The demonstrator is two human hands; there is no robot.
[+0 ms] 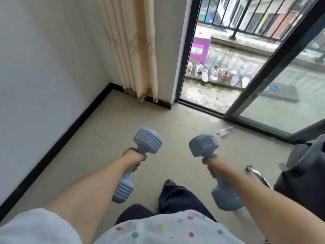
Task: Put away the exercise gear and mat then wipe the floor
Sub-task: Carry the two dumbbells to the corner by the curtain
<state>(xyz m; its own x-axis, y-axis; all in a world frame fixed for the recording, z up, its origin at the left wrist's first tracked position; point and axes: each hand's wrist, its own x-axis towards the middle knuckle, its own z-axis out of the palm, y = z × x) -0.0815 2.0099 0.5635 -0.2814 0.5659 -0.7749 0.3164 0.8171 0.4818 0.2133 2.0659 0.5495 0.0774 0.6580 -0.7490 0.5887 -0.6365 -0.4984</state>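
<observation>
Above the pale tiled floor (175,131), each hand, left hand (134,158) and right hand (213,164), grips a blue-grey plastic dumbbell (136,164). Nothing looks put away yet; wiping comes later.

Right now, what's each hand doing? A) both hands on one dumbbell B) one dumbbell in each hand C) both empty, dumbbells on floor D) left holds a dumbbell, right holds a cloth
B: the left hand grips the handle of one blue dumbbell and the right hand grips the handle of the other dumbbell, both held off the floor.
</observation>
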